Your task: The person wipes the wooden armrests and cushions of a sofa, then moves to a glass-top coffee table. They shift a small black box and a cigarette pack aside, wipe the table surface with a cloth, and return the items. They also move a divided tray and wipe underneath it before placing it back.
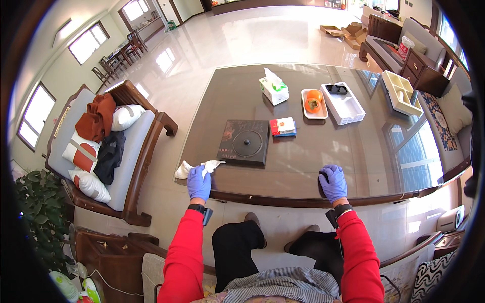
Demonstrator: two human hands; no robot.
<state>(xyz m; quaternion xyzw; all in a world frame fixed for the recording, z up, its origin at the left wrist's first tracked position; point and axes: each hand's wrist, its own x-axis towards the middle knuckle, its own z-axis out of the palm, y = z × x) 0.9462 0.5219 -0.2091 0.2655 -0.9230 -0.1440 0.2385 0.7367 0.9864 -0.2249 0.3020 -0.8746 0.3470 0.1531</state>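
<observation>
My left hand (199,183), in a purple glove, is on a crumpled white cloth or tissue (183,170) at the near left corner of the glass-topped table (280,181). The white material spreads out on both sides of the fingers. Near the table's front edge, my right hand (333,182), gloved in the same purple, has its fingers curled over a dark object (323,179), mostly hidden beneath the palm. A black square tray with a round lid or disc (244,142) lies just beyond my left hand. Beside it are small red, white and blue boxes (283,127).
Farther back stand a tissue pack (274,89), a white tray (315,114) of persimmons (313,105), a white plastic tray (343,104) with a black item, and a cream divided box (402,92). A wooden sofa (142,163) with cushions stands at left.
</observation>
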